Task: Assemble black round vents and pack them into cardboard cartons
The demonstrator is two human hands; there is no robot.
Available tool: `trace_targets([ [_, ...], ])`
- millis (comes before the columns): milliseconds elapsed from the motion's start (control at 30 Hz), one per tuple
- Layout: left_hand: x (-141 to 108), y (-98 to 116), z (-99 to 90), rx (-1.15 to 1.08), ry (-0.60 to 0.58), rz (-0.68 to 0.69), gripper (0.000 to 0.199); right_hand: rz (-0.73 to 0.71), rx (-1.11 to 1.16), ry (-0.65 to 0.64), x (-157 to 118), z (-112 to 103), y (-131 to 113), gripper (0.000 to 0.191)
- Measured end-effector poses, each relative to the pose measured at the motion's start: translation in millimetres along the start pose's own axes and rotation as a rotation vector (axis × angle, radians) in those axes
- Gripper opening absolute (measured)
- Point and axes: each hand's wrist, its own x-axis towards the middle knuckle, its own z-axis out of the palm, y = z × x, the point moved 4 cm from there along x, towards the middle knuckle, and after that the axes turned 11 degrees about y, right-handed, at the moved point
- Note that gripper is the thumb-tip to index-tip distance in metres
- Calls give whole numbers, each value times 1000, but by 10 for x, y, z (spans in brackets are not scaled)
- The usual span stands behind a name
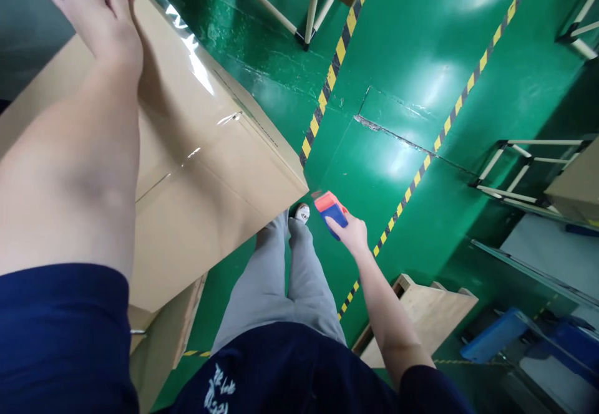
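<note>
A large brown cardboard box (206, 196) fills the left side, tilted across my view. My left hand (100, 18) lies on the upper end of its top face, fingers stretched out and partly cut off by the frame's edge. Clear shiny tape (196, 58) runs along the box's far edge. My right hand (350, 230) is closed around an orange-and-blue tape dispenser (330, 208), just off the box's near right corner. The dispenser's front end points at that corner, apart from it. A tape roll cannot be made out.
Under the box is another carton with a wooden edge (189, 320). Pipe-frame stands (306, 27) are at the top and right. A wooden pallet-like piece (435, 308) lies behind my right arm. Yellow-black striped lines (334, 65) cross the green floor (388, 152); a blue cart (496, 336) is lower right.
</note>
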Motion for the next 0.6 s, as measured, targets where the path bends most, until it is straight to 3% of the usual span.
trace_targets([
  [33, -234, 39, -114, 68, 111, 4, 77, 15, -51, 0, 117, 62, -107, 50],
  [100, -1004, 108, -402, 133, 254, 32, 69, 58, -102, -12, 307, 156, -281, 53],
  [167, -2054, 132, -578, 67, 51, 136, 73, 108, -99, -36, 383, 187, -323, 55],
  [233, -3140, 120, -601, 24, -280, 273, 83, 156, -68, -28, 325, 141, -195, 56],
  [267, -3588, 109, -561, 6, -428, 285, 84, 168, -28, -8, 255, 95, -88, 56],
  [300, -3902, 104, -518, 14, -462, 236, 81, 163, 48, 17, 165, 40, 26, 55],
  [333, -4094, 139, -459, 19, -457, 187, 78, 138, 164, 39, 61, -21, 128, 54],
  [400, -4152, 339, -326, -30, -389, 102, 72, 37, 460, 42, -169, -150, 253, 54],
  [500, -3828, 830, -230, -328, -320, 5, 65, -124, 752, -13, -490, -323, 214, 55],
  [533, -3725, 975, -242, -479, -334, -74, 63, -169, 778, -25, -575, -366, 154, 54],
  [600, -3654, 1186, -299, -807, -471, -305, 68, -266, 787, -28, -711, -426, -11, 49],
])
